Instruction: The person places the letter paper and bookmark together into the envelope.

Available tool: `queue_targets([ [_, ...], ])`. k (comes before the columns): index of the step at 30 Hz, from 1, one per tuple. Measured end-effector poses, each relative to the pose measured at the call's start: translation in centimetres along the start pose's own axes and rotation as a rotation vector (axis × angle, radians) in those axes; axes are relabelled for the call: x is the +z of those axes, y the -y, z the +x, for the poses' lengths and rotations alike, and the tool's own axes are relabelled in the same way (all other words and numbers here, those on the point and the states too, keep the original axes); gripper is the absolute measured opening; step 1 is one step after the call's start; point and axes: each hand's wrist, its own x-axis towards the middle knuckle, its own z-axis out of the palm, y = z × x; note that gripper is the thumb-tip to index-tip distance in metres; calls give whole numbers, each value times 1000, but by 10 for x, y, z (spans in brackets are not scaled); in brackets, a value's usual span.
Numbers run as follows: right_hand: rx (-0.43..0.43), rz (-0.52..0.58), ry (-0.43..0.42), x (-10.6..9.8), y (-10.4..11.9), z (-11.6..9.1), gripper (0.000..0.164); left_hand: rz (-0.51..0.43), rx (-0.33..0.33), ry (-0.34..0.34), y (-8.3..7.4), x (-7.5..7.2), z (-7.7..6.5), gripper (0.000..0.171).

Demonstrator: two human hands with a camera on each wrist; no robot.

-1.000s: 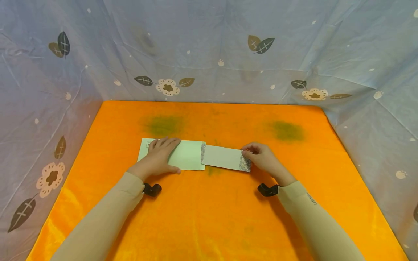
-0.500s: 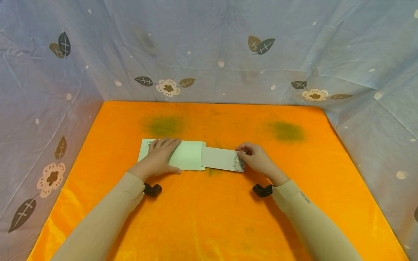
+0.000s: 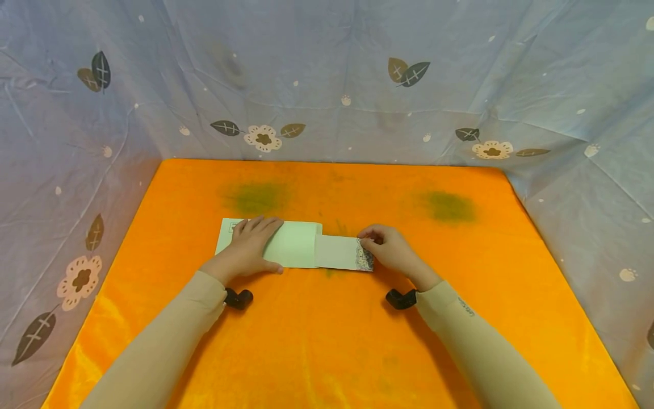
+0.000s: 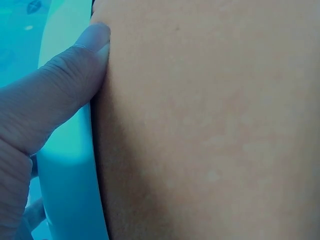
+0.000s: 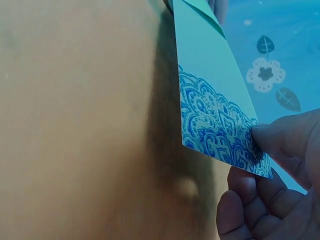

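A pale green envelope [image 3: 293, 244] lies flat on the orange cloth, its opening facing right. My left hand [image 3: 248, 246] rests across it with fingers spread over the top, and the thumb lies at the near edge. In the left wrist view that thumb [image 4: 70, 75] crosses the envelope's [image 4: 70, 190] edge. A white card [image 3: 334, 251] with a lace-patterned end sticks out of the opening; its left part is hidden inside. My right hand [image 3: 390, 250] pinches the patterned end at its far corner. In the right wrist view, thumb and fingers meet at the card's [image 5: 225, 120] corner.
An orange cloth [image 3: 327, 341] covers the table. Grey-blue curtains [image 3: 327, 68] with leaf and flower prints enclose its back and sides. Black wrist-camera mounts [image 3: 401, 299] sit under both cuffs, close above the cloth.
My right hand has moved left, sliding the card deeper into the envelope, so its inner patterned end is now out of sight. My left hand and the envelope have stayed put.
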Motion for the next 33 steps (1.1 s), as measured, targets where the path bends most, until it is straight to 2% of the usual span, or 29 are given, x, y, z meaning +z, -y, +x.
queue_targets([
  [10, -12, 9, 19, 6, 7, 3, 18, 9, 11, -6, 0, 0, 0, 110],
  [23, -22, -11, 2, 14, 13, 9, 17, 3, 12, -12, -2, -1, -1, 110],
  [33, 77, 29, -11, 8, 12, 4, 20, -1, 7, -8, -1, -1, -1, 110],
])
